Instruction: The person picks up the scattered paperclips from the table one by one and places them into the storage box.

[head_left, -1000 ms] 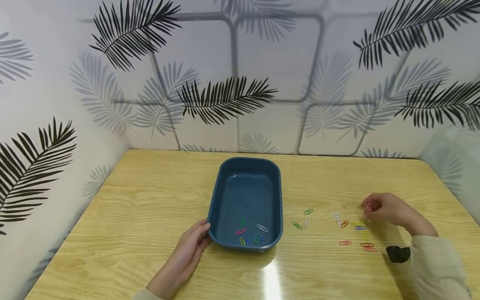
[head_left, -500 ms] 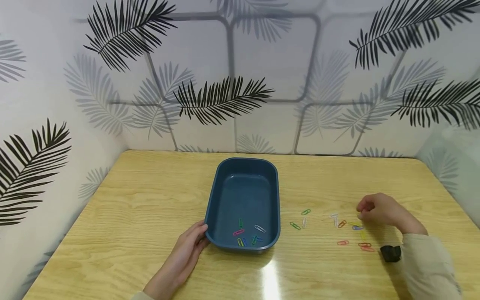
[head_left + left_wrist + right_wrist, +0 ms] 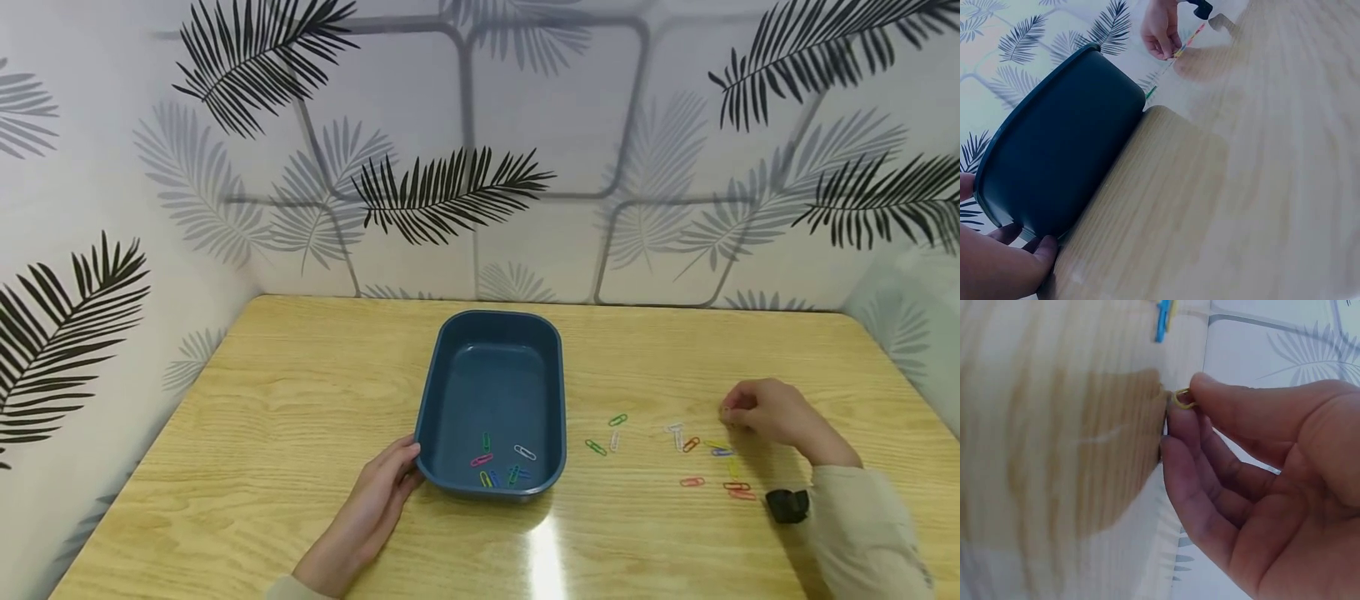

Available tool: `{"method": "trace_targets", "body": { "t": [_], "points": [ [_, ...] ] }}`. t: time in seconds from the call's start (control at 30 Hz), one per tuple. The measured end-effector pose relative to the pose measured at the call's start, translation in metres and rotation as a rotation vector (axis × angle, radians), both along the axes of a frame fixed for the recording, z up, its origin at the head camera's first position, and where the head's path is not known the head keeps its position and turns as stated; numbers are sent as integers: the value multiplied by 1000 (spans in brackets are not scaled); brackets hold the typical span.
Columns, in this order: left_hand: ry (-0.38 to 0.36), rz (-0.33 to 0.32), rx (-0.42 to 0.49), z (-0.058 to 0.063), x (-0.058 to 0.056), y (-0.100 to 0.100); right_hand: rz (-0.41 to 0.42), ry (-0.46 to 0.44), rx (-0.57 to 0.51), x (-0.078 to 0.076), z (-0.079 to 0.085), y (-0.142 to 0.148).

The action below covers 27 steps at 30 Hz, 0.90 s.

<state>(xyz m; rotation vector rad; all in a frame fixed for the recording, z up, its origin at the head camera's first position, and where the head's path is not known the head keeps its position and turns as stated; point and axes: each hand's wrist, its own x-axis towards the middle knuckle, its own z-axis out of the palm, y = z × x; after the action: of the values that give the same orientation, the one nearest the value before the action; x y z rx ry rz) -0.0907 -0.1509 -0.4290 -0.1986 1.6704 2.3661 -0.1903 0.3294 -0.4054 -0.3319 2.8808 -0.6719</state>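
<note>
A deep blue tray (image 3: 491, 392) stands on the table, with several coloured paper clips (image 3: 482, 459) at its near end. My left hand (image 3: 378, 492) grips its near left corner; in the left wrist view the thumb is up at the rim and the fingers lie low against the wall (image 3: 1060, 137). Over on the right, my right hand (image 3: 780, 417) is down at the tabletop. Its thumb and index finger pinch a yellow paper clip (image 3: 1183, 400), whose loop shows between the fingertips. Just nearer lie yellow, blue (image 3: 722, 452) and red paper clips (image 3: 738, 486).
Between tray and right hand lie green (image 3: 596, 447), white (image 3: 678, 437) and red paper clips (image 3: 692, 482), loosely scattered. The wooden table (image 3: 300, 375) meets a leaf-patterned wall (image 3: 525, 250) at the back. A black object (image 3: 787, 505) sits at the right wrist.
The right thumb and index finger have closed together on the yellow paper clip; that hand has stayed in nearly the same spot. The left hand and tray hold still, while the head view shifts slightly.
</note>
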Motion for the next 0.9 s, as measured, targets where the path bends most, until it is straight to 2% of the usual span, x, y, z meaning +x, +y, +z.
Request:
{"method": "trace_targets", "body": {
  "t": [0.2, 0.43, 0.73, 0.9],
  "points": [
    [7, -17, 2, 1, 0, 0, -37, 33, -47, 1, 6, -3],
    [7, -1, 0, 0, 0, 1, -62, 6, -140, 3, 9, -14],
    [13, 14, -2, -2, -1, 2, -48, 20, -184, 9, 18, -33],
    [9, 19, -5, -1, 0, 2, -35, -16, -281, 16, 22, -52]
  ]
}}
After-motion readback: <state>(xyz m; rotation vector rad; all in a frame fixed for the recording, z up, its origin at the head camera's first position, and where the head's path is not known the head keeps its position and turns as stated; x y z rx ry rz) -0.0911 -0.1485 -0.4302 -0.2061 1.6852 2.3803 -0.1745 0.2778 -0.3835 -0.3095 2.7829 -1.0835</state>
